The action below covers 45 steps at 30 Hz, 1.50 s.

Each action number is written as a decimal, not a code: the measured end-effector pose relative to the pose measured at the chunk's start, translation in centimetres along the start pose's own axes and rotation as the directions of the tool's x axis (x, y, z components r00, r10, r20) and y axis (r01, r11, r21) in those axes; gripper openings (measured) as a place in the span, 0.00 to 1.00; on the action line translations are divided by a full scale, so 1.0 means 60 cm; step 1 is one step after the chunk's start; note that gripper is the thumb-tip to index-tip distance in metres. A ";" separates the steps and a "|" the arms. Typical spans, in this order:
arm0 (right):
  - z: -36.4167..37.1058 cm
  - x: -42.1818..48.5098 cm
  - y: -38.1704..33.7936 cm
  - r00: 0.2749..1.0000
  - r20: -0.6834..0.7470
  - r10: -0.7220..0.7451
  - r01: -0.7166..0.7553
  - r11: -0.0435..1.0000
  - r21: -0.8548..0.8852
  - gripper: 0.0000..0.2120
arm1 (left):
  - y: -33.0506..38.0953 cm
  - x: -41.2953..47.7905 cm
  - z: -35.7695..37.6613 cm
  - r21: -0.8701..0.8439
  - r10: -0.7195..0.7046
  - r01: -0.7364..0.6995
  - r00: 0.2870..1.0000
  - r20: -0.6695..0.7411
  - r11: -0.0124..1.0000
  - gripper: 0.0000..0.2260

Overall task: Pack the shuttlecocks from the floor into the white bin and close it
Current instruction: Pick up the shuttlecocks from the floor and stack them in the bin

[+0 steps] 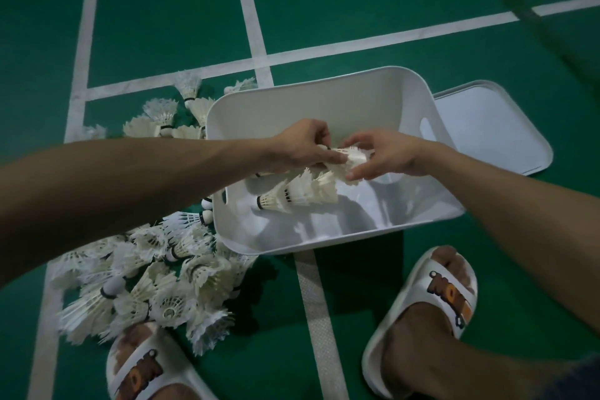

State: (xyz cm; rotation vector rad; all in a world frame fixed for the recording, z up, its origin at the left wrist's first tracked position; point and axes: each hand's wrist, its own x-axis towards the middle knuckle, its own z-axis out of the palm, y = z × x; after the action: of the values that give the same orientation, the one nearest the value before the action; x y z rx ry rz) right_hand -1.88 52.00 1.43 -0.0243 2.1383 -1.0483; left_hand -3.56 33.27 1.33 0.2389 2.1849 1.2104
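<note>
Both bare forearms reach over the open white rectangular plastic bin [324, 97] and meet above its middle. The left hand [302, 148] comes in from 9 o'clock, palm down, its fingers curled round the cork end of a white feathered shuttlecock [354, 157]. The right hand [384, 157] comes from 4 o'clock, thumb and fingers pinching the same one's feather skirt. Below them a nested row of shuttlecocks [298, 194] lies on the bin's bottom. A loose pile of shuttlecocks [156, 276] covers the green court floor [324, 10] at the bin's 8 o'clock. The flat white lid [487, 130] lies at 3 o'clock, just beside the bin.
</note>
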 end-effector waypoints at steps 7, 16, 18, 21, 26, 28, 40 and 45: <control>-0.031 0.004 0.004 0.994 -0.090 0.057 -0.100 0.800 -0.592 0.32 | -0.041 0.008 -0.003 0.760 0.050 -0.329 0.930 0.365 0.561 0.37; 0.040 0.043 0.020 0.992 -0.117 0.057 -0.118 0.773 -0.624 0.35 | -0.076 0.001 -0.009 0.787 -0.090 -0.387 0.871 0.483 0.480 0.46; 0.056 0.052 0.026 0.993 -0.108 0.055 -0.107 0.815 -0.569 0.38 | -0.080 0.000 -0.015 0.762 -0.085 -0.387 0.864 0.497 0.520 0.45; 0.057 0.050 0.027 0.994 -0.082 0.079 -0.108 0.878 -0.466 0.40 | -0.085 -0.003 -0.023 0.762 -0.100 -0.376 0.863 0.495 0.527 0.46; 0.038 0.040 0.026 0.991 -0.089 0.105 -0.132 0.904 -0.406 0.38 | -0.085 -0.004 -0.019 0.762 -0.099 -0.379 0.862 0.497 0.524 0.47; 0.047 0.045 0.028 0.993 -0.057 0.105 -0.119 0.898 -0.423 0.37 | -0.084 -0.003 -0.018 0.775 -0.103 -0.382 0.864 0.493 0.503 0.48; 0.077 0.065 0.028 0.996 -0.054 0.077 -0.091 0.931 -0.353 0.30 | -0.097 0.004 -0.020 0.809 -0.066 -0.474 0.848 0.526 0.348 0.50; 0.072 0.074 0.032 0.985 -0.033 0.171 -0.173 0.951 -0.257 0.19 | -0.099 0.006 -0.021 0.828 -0.086 -0.430 0.869 0.488 0.359 0.51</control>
State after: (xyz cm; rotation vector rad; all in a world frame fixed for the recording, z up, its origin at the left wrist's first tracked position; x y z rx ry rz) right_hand -1.83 48.98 -4.28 0.0425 2.2286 -0.6651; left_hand -3.79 29.20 -3.19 1.1483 2.1552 -0.2199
